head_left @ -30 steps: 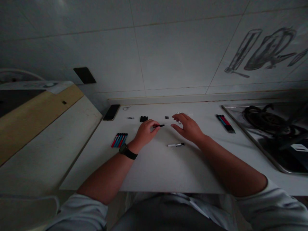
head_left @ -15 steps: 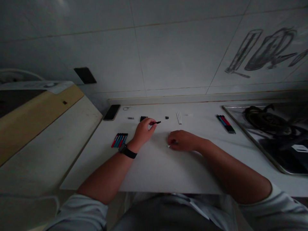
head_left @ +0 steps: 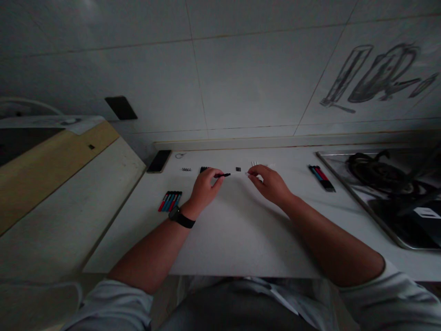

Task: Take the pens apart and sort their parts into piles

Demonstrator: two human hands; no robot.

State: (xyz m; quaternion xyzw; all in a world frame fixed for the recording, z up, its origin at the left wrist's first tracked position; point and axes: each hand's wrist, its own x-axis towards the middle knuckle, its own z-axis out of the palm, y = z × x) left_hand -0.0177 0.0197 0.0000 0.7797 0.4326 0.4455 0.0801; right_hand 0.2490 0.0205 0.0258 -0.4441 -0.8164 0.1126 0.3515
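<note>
My left hand (head_left: pixel 204 188) is closed in a pinch on a thin black pen refill (head_left: pixel 223 175) that points right, just above the white counter (head_left: pixel 234 230). A watch sits on that wrist. My right hand (head_left: pixel 271 185) is closed on a white pen barrel (head_left: pixel 247 174); only its left tip shows beyond my fingers. The two tips face each other a short gap apart. Just behind them lie a small black piece (head_left: pixel 238 169) and a few white tubes (head_left: pixel 255 163).
A row of blue and red pens (head_left: pixel 170 201) lies left of my left hand. Black caps (head_left: pixel 204 169), small springs (head_left: pixel 186 169) and a phone (head_left: pixel 159 161) sit at the back left. More pens (head_left: pixel 322 178) lie beside a gas stove (head_left: pixel 389 193). A wooden board (head_left: pixel 51 170) is at far left.
My right hand dropped onto the white pen on the counter, took it and lifted it toward the back. That pen is gone from the counter. My left hand barely moved.
</note>
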